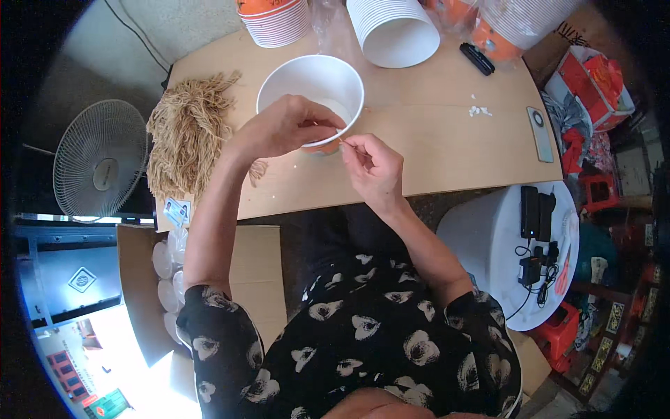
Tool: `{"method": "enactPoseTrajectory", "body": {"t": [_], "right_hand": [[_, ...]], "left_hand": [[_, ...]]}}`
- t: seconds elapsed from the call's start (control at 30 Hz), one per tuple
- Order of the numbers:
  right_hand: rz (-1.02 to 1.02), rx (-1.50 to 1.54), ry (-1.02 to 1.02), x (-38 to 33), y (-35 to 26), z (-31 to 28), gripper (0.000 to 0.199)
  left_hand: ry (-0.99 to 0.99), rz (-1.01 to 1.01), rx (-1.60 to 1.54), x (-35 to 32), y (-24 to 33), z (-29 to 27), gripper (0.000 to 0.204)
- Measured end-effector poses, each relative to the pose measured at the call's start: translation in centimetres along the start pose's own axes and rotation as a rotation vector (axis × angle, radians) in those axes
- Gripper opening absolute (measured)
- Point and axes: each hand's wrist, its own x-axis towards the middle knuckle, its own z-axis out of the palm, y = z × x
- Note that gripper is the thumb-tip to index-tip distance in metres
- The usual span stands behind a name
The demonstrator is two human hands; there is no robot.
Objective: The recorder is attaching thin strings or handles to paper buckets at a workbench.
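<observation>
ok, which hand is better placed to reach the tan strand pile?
Probably the left hand: at the white tub, it's nearer the tan strand pile, forearm alongside. The right hand is farther and would likely have to cross the left forearm.

Softly lit tabletop [447,157], lower-left glare, black corners

Includes one left hand [289,129] at 11 o'clock, one right hand [377,171] at 1, one separate white tub [307,75] at 12, at least three tub stacks [278,29] between 11 and 2, one tan strand bundle [185,140] at 10, one fan [101,160] and one card [176,211] at 9.
</observation>
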Motion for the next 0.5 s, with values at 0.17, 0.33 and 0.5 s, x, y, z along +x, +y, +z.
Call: {"method": "enactPoseTrajectory", "body": {"t": [0.17,0.33,0.5], "right_hand": [[0.036,0.031,-0.042,0.3,-0.3,-0.1,0.007],[0.04,0.066,-0.019,0.7,-1.2,-0.5,0.009],[0.034,0.017,-0.043,1.6,-0.3,-0.4,0.009]], "left_hand": [[0.036,-0.02,0.104,-0.1,0.2,-0.2,0.014],[0.158,-0.021,-0.069,-0.3,-1.2,0.4,0.016],[0.259,0.12,-0.297,-0.1,-0.5,0.8,0.018]]}}
